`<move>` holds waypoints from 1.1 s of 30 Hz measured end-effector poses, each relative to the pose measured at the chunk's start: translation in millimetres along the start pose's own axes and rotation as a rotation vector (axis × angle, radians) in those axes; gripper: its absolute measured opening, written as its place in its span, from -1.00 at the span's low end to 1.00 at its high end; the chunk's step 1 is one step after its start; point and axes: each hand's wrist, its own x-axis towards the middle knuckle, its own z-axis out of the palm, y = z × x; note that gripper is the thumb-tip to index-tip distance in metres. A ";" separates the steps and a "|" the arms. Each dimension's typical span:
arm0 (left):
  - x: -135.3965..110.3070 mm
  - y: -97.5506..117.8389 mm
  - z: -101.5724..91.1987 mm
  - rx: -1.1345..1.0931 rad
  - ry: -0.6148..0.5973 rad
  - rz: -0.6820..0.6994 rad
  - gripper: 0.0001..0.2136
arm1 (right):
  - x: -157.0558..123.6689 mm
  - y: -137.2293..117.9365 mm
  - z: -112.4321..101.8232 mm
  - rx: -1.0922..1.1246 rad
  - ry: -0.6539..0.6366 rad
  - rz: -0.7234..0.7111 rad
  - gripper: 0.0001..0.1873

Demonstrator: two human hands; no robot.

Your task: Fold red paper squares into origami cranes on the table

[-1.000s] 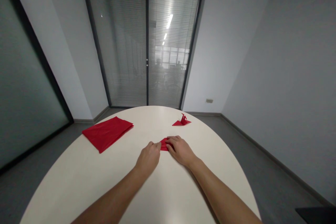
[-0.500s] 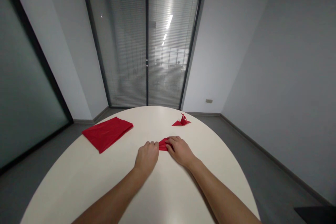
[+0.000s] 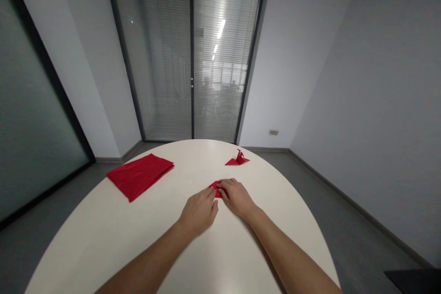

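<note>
A small piece of folded red paper [image 3: 215,187] lies on the white oval table [image 3: 103,239], mostly covered by my two hands. My left hand [image 3: 200,211] lies on its left end with the fingers stretched forward and flat. My right hand [image 3: 236,196] presses down on its right part with flat fingers pointing left. Only a small red corner shows between the hands.
A stack of red paper sheets [image 3: 139,175] lies at the table's left. A finished red paper crane [image 3: 237,159] stands at the far right of the table. Behind the table is a glass door with blinds [image 3: 191,59].
My left hand has gone from curled fingers beside the paper to flat fingers laid over its left end, covering more of it. The right hand has stayed in place.
</note>
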 end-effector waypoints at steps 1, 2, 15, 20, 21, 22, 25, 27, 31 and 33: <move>-0.2 0.1 0.7 0.012 -0.007 0.000 -0.66 | 0.1 -0.1 0.1 -0.003 0.001 0.002 -0.75; -0.5 0.0 1.5 0.029 -0.014 -0.002 -0.64 | 0.1 -0.2 0.3 -0.006 0.004 0.005 -0.75; -4.2 -3.6 11.2 0.120 -0.067 -0.012 -0.51 | 0.4 5.8 0.7 -0.035 -0.046 -0.032 -0.62; -5.4 -2.2 11.7 0.127 -0.144 -0.043 -0.45 | 0.2 9.0 3.9 -0.050 -0.036 -0.051 -0.60; -5.4 -2.3 12.0 0.121 -0.161 -0.048 -0.43 | 0.2 9.0 4.1 -0.054 -0.035 -0.050 -0.59; -5.5 -2.5 12.3 0.114 -0.176 -0.050 -0.42 | 0.3 8.7 3.9 -0.059 -0.035 -0.048 -0.59; -5.3 -3.5 13.0 0.091 -0.196 -0.048 -0.39 | 0.7 6.0 1.3 -0.077 -0.050 -0.041 -0.57; -5.1 -4.4 13.5 0.074 -0.203 -0.051 -0.39 | 0.6 2.4 -1.5 -0.099 -0.070 -0.035 -0.56; -4.6 -5.5 13.8 0.048 -0.205 -0.062 -0.37 | -2.1 -8.3 -4.3 -0.169 -0.112 -0.023 -0.51; -4.3 -5.4 13.2 0.044 -0.208 -0.062 -0.37 | -4.9 -14.4 -3.1 -0.198 -0.152 -0.020 -0.46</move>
